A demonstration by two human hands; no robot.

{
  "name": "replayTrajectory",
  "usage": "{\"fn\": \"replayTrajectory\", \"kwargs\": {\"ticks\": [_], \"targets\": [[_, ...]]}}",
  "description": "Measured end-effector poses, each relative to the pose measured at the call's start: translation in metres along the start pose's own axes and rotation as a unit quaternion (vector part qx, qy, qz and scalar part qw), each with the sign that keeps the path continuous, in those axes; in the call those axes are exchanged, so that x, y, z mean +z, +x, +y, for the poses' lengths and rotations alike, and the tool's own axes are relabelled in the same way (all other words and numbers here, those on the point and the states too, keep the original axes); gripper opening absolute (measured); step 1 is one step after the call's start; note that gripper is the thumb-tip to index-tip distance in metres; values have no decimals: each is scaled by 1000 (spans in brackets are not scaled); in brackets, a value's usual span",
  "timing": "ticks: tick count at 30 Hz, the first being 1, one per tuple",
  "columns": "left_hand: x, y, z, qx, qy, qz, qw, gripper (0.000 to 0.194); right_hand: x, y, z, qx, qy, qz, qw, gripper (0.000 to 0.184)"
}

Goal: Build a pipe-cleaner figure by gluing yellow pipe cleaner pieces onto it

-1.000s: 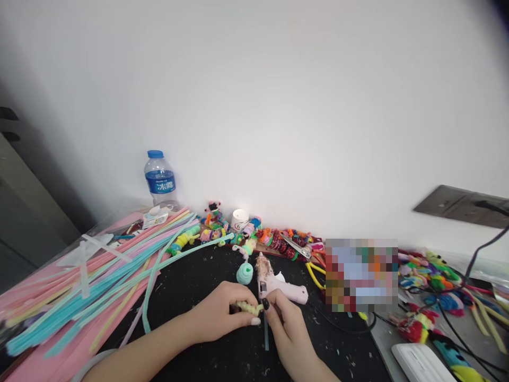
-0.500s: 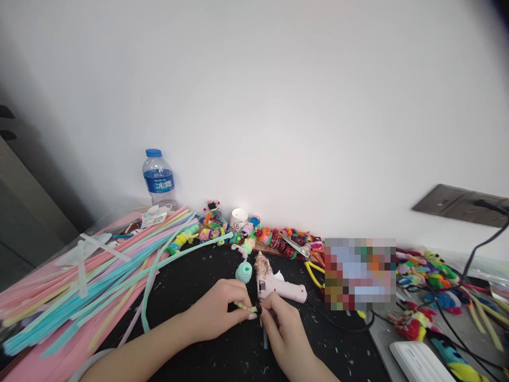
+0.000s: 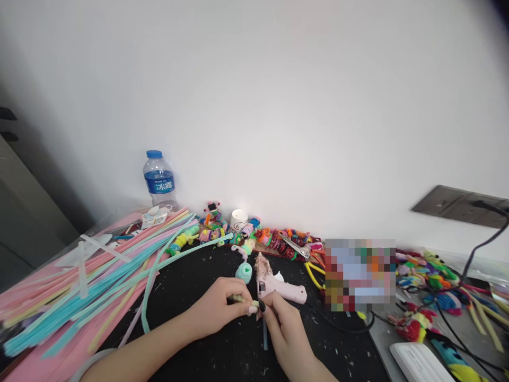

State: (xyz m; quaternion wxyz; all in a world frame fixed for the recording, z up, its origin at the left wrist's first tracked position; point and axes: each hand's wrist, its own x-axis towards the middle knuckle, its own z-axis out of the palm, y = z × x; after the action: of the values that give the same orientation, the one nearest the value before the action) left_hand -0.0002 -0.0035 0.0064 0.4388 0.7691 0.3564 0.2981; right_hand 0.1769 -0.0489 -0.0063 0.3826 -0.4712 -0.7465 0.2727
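My left hand is closed in a pinch on a short pale yellow-green pipe cleaner, much of it covered by the fingers. At its other end, my right hand pinches with thumb and forefinger, the tips meeting close to the left thumb. Just beyond the hands, a pale pink hot glue gun lies on its side, with a glue stick showing below, beside the right thumb. A mint-green coiled pipe-cleaner ball rests left of the gun's nozzle.
Long pastel pipe cleaners are heaped at left, near a water bottle. Along the wall sit colourful pipe-cleaner figures, a paper cup and yellow-handled scissors. A black cable hangs right, above a white device.
Both hands stay in nearly the same place. The fingertips have shifted slightly, and the pipe cleaner between them has turned a little.
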Motion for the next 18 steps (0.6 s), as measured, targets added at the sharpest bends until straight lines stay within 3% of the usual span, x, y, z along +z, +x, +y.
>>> {"fn": "replayTrajectory", "kwargs": {"ticks": [4, 13, 18], "targets": [[1, 1, 3, -8, -3, -17, 1000, 13, 0, -1, 1, 9, -5, 7, 1000, 17], [-6, 0, 4, 27, 3, 2, 1000, 15, -1, 0, 1, 22, -4, 15, 1000, 16], [-4, -1, 6, -12, -20, 7, 1000, 18, -1, -1, 4, 8, -20, 16, 1000, 16]]}}
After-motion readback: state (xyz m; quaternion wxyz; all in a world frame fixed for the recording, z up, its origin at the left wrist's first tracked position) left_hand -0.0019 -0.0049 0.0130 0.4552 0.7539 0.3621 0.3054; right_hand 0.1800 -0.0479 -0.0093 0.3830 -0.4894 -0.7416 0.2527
